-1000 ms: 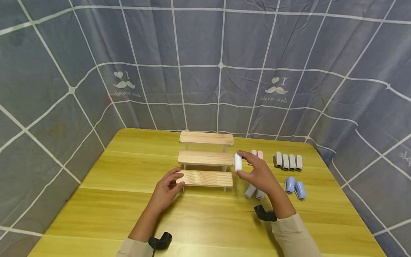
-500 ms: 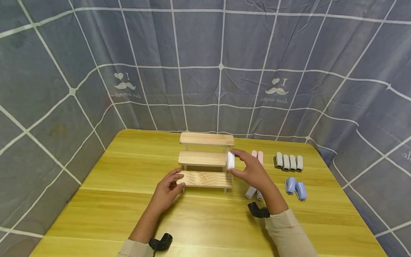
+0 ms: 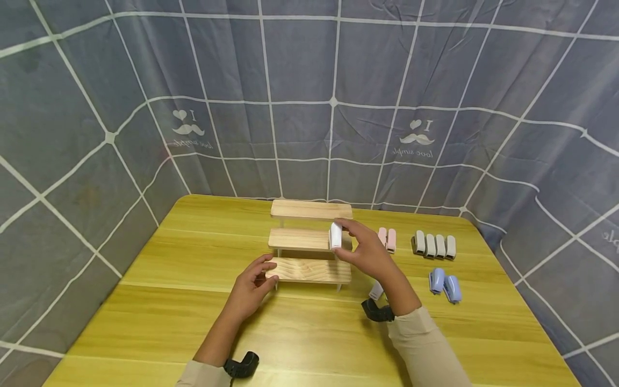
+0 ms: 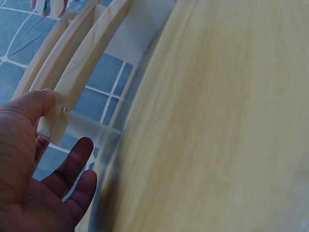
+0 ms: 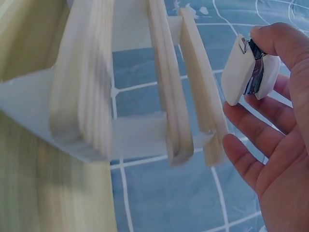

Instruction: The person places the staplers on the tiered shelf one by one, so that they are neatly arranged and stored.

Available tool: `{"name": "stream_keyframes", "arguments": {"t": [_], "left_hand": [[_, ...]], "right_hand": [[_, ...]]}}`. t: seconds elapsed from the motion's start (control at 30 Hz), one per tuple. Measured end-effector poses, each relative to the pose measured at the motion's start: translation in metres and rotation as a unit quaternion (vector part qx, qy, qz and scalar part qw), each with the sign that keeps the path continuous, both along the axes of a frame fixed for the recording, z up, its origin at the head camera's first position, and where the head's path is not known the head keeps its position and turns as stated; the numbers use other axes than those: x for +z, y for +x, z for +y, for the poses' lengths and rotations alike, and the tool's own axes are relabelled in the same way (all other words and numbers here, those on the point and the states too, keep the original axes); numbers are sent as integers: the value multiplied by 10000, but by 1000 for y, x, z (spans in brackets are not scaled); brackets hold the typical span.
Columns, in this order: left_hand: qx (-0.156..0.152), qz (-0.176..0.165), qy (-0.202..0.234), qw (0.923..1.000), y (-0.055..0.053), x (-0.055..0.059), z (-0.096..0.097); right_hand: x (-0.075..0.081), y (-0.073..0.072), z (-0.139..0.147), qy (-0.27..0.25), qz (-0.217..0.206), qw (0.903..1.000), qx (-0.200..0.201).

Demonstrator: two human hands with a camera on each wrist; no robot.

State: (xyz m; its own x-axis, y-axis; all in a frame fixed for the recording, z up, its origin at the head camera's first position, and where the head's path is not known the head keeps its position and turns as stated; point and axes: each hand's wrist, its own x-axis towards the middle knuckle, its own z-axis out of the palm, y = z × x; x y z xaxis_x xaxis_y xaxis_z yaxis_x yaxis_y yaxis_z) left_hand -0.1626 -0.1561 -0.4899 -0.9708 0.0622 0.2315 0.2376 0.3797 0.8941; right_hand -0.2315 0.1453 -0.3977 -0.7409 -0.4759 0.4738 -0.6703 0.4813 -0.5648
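A three-tier wooden display stand with clear side supports stands at the table's middle. My left hand grips the left end of its lowest board; in the left wrist view a fingertip lies on the board's end. My right hand pinches a small white stapler between thumb and fingers, in front of the middle board's right part in the head view. In the right wrist view the stapler shows its dark and metal inside, held beside the boards.
Right of the stand lie two pink staplers, a row of several off-white staplers and two blue staplers. A white one is partly hidden by my right arm. A grey grid curtain surrounds the wooden table.
My right hand has carried the white stapler leftward and slightly up, from beside the stand to the right part of the middle board. My left hand has stayed at the lowest board.
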Motion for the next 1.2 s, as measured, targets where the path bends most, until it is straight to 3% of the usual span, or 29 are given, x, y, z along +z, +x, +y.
{"name": "stream_keyframes", "arguments": {"t": [0.3, 0.97, 1.2], "left_hand": [[-57, 19, 8, 10000, -1, 0, 1], [-69, 61, -10, 10000, 2, 2, 0], [-31, 69, -37, 10000, 2, 0, 0]], "right_hand": [[7, -7, -19, -180, 12, 9997, 178], [11, -18, -49, -76, 128, 9994, 310], [17, -23, -61, -147, -51, 9987, 480]]}}
